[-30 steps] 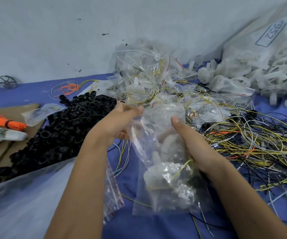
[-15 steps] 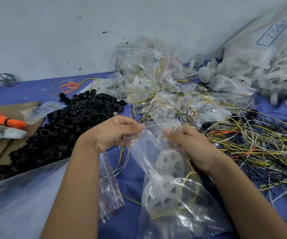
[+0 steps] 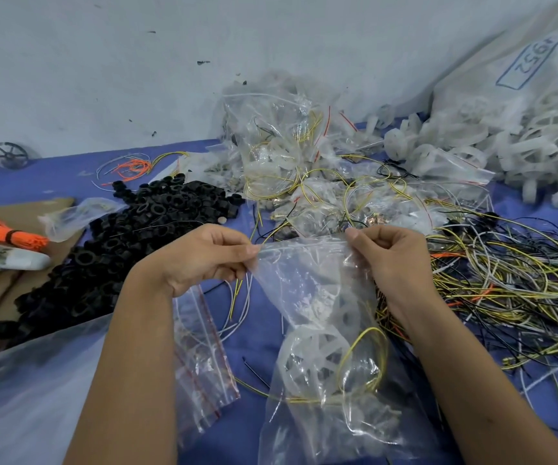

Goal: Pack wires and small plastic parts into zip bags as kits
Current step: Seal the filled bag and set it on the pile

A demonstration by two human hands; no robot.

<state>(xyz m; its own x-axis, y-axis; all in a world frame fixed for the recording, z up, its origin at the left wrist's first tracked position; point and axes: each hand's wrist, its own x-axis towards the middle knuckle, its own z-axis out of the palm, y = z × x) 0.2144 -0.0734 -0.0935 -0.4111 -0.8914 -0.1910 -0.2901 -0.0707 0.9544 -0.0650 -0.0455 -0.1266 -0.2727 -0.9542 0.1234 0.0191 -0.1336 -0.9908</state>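
Hands meet at the mouth of a clear zip bag held over the counter. The left hand pinches the left end of the zip strip between thumb and forefinger; the right hand pinches the right end the same way. The strip is drawn taut and level between them, probably so the two tracks line up and can be pressed shut along their length. The rest of the bag hangs down toward the person, so its load has dropped clear of the mouth: a white spoked wheel and a loop of yellow wire lie at the bottom, away from the seal.

Supplies lie within arm's reach on each side, likely for quick picking. Black rings are heaped at the left, loose wires at the right, and more white wheels at the far right. Filled bags are piled against the wall beyond the hands. Empty bags with red strips lie under the left forearm, ready for the next kit. An orange wire bundle sits on cardboard at the left edge.

A sack at top right bears a boxed number, upside down from here, which seems to read 1952. No brand name can be read.
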